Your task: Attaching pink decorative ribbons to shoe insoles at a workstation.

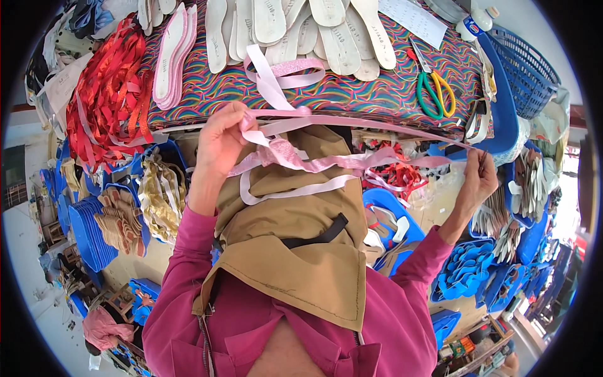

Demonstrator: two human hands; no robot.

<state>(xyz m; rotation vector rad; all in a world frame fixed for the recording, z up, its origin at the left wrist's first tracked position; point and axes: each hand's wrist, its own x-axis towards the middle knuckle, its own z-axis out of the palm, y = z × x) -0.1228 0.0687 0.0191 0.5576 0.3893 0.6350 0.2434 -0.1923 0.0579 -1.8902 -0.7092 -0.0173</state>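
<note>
A pink glittery ribbon (377,125) with a pale back is stretched between my two hands, just in front of the table edge. My left hand (218,141) is closed on its left part, where loops bunch at the fingers. Farther right, my right hand (476,182) pinches the other end; a small dark tip shows at these fingers, too small to name. More slack ribbon (301,164) hangs across the brown apron (295,220) on my lap. One loop (267,81) lies over the table's edge, near the white insoles (339,47).
The table has a colourful wavy-patterned cover (251,94). Scissors (433,91) with green and yellow handles lie at its right, below a paper sheet (414,19). Red ribbons (103,94) heap at the left, beside pink-edged insoles (174,60). A blue basket (524,69) stands far right.
</note>
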